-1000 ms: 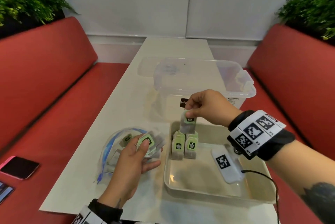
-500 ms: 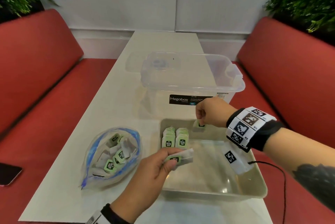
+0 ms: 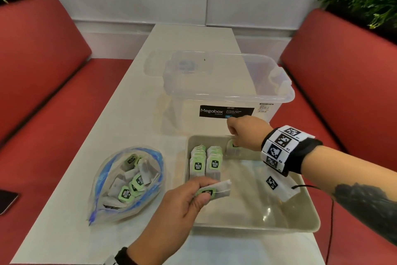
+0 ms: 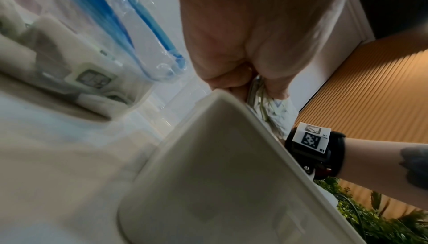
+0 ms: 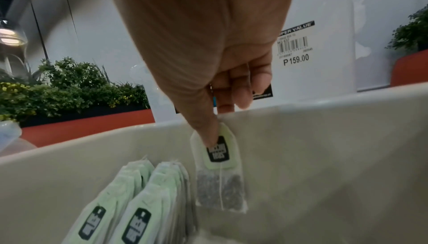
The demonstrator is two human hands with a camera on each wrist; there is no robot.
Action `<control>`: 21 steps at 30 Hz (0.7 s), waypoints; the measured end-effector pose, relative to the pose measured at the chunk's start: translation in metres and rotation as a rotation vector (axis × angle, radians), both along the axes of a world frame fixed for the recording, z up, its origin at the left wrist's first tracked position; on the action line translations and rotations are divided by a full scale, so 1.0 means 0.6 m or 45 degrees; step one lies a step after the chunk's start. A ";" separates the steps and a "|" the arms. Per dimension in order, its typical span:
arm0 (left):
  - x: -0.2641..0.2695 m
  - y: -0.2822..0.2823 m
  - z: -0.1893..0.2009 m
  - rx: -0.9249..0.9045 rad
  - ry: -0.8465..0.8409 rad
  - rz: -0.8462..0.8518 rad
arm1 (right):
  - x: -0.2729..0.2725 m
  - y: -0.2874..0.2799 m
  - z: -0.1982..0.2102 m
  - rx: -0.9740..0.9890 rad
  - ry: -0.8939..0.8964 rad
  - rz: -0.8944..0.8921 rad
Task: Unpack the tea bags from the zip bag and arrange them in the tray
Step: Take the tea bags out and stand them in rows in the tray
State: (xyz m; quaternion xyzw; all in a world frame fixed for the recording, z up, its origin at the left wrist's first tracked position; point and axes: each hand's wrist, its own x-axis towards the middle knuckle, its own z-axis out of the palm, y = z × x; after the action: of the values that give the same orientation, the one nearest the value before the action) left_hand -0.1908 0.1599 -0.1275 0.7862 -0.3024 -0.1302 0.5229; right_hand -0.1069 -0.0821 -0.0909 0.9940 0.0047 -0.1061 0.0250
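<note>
Head view: "Megabox" bin (image 3: pixel 225 84); each grip, left hand (image 3: pixel 180 204) and right hand (image 3: pixel 247 133), pinches a "McCoy teas" bag (image 3: pixel 217 189).

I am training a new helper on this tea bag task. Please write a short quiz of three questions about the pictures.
1. True or false: both hands hold a tea bag.
2. How many rows of tea bags already stand in the tray?
3. The zip bag lies: A) inside the tray, B) left of the tray, C) in the clear box.

Key: 1 true: left hand, right hand. 2 two. 3 B.
</note>
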 end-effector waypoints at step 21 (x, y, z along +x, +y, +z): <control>0.005 0.001 0.002 0.039 0.083 -0.009 | 0.015 0.008 -0.039 -0.041 0.121 0.019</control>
State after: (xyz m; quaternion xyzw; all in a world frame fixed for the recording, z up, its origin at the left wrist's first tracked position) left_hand -0.1877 0.1603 -0.1262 0.7883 -0.2861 -0.1621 0.5200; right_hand -0.0981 -0.0772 -0.1143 0.9873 0.0114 -0.1530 0.0416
